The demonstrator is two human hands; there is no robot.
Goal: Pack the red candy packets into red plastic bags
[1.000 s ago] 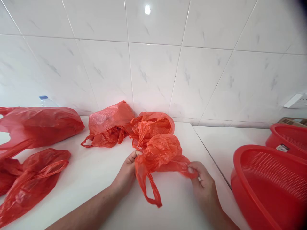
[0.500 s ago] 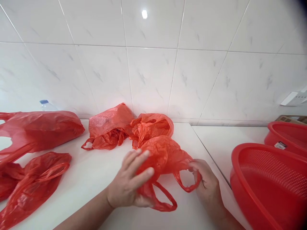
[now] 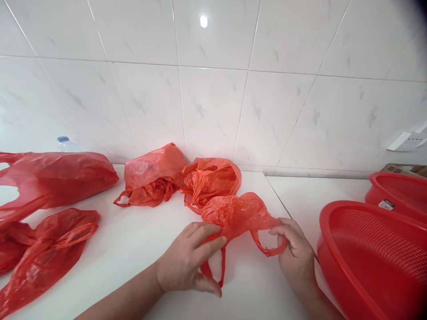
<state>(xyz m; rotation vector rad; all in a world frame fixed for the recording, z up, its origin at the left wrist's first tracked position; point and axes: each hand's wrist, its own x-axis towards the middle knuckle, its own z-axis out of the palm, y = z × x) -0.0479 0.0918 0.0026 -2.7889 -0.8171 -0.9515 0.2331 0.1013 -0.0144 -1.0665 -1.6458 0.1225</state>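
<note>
A thin red plastic bag (image 3: 238, 215) with two loop handles lies crumpled on the white table in front of me. My right hand (image 3: 295, 246) pinches its right edge beside the right handle, which loops down near my fingers. My left hand (image 3: 191, 255) is at the bag's left side, thumb spread well away from the fingers. Its fingertips rest on or just over the plastic, and the left handle hangs partly hidden behind the hand. Just beyond sits another crumpled red plastic bag (image 3: 213, 175), touching or nearly touching the one I hold.
Against the tiled wall (image 3: 213, 106) leans a bulkier red bag (image 3: 155, 164). More red bags (image 3: 73, 175) lie at the left, with a clear bottle (image 3: 65, 143) behind them. Two red perforated baskets (image 3: 336, 218) stand at the right, near a wall socket (image 3: 408, 141).
My right hand has drawn the bag's edge slightly right. My left hand has shifted a little right, its thumb now farther from the fingers, and the left handle has swung inward.
</note>
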